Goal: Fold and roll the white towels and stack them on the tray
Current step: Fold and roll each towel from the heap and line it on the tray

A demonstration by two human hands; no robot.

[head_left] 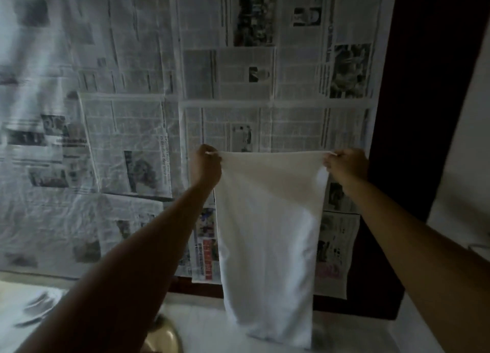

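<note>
Head view: left hand (206, 164) and right hand (346, 164) each pinch a top corner of the white towel (269, 236), hanging before the newspapered wall (132, 87); keep corners level and taut; fold edges flush.

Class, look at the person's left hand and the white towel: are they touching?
Touching. The head view shows the left hand pinching the towel's top corner.
</note>
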